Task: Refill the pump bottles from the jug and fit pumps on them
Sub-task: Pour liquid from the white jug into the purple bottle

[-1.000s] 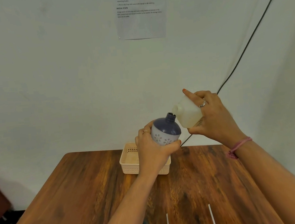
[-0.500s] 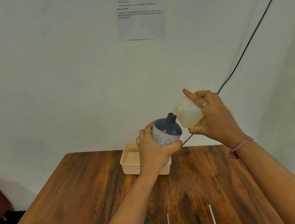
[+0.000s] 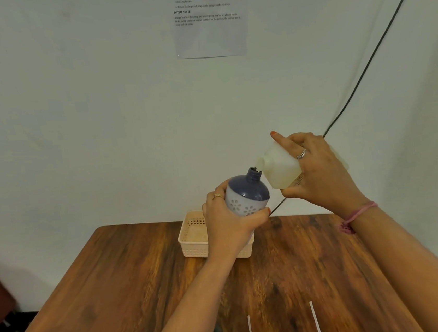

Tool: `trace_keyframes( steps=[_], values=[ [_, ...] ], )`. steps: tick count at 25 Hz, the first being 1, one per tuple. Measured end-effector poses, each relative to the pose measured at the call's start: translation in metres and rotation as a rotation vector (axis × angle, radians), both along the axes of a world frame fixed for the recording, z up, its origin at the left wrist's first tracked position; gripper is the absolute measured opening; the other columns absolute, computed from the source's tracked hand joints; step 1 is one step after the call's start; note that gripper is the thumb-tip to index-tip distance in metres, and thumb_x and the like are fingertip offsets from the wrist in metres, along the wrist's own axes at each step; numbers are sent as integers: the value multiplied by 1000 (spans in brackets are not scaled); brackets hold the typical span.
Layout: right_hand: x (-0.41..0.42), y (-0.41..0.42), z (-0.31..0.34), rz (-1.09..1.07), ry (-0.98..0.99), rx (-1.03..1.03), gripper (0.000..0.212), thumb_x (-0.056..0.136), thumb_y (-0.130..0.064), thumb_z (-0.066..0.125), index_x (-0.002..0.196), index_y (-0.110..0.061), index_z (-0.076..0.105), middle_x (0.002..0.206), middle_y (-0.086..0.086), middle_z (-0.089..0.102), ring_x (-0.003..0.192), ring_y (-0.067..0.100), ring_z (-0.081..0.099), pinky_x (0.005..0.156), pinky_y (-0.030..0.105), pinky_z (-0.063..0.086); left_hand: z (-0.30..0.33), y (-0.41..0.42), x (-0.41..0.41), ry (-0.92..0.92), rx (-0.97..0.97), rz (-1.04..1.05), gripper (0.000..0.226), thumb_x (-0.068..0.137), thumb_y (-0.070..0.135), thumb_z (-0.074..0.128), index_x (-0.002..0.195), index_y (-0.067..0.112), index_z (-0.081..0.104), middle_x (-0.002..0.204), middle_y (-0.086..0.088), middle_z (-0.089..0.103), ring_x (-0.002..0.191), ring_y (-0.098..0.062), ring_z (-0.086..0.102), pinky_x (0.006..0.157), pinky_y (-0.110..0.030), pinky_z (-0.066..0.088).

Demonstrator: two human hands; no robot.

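Nothing shifts since a second ago: right hand (image 3: 319, 170) holds tilted jug (image 3: 278, 168) at pump bottle (image 3: 247, 195) mouth, left hand (image 3: 230, 226) gripping bottle; pouring likely continues.

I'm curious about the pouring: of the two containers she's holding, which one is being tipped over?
The pale see-through jug in her right hand is tipped, spout down. The blue-topped bottle in her left hand stays nearly upright.

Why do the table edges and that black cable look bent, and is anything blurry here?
Head view: the wide-angle lens bows the table edges and the cable; the light is soft and even, without glare; the pump bottle and jug are fairly sharp; the wall sheet print is too small to read; the bottom edge is blurred.
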State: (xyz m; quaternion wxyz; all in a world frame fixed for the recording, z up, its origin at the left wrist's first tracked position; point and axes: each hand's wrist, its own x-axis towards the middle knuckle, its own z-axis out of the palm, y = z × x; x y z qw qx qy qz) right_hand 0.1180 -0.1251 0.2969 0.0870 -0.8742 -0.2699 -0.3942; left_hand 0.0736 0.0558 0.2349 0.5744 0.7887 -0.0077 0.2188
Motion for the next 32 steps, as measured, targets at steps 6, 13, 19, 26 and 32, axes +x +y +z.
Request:
trace_keyframes(
  steps=[6, 13, 19, 26, 32],
  values=[
    [-1, -1, -1, -11, 5, -14, 108, 48, -23, 90, 142, -15, 38, 116, 17, 54, 102, 33, 50, 81, 43, 47, -1, 1, -1, 4, 13, -5, 85, 46, 48, 76, 122, 36, 41, 114, 8, 48, 109, -14, 48, 85, -29, 49],
    [-2, 1, 0, -9, 11, -20, 107, 48, -23, 90, 142, -15, 39, 117, 18, 55, 102, 35, 51, 81, 45, 47, -2, 0, -2, -2, -3, -20, 83, 47, 48, 76, 121, 36, 41, 113, 10, 47, 108, -12, 48, 73, -14, 40],
    [-1, 2, -2, -16, 19, -26, 108, 48, -24, 90, 143, -16, 38, 118, 18, 55, 103, 35, 51, 81, 45, 48, -3, 4, -3, -1, -23, -28, 82, 44, 48, 76, 116, 39, 38, 113, 8, 48, 108, -13, 48, 77, -19, 44],
    [-2, 4, -1, -17, 8, -31, 107, 48, -22, 90, 142, -15, 39, 117, 19, 55, 102, 35, 52, 82, 46, 48, -4, 4, -2, 0, -17, -27, 80, 47, 47, 76, 116, 39, 37, 112, 9, 47, 107, -12, 48, 75, -16, 42],
    [0, 4, -2, -24, 17, -41, 108, 48, -23, 90, 143, -17, 38, 119, 17, 54, 105, 34, 51, 85, 47, 47, -4, 4, -2, 6, -44, -34, 79, 47, 46, 76, 116, 39, 37, 112, 10, 47, 107, -11, 48, 71, -11, 40]
  ],
)
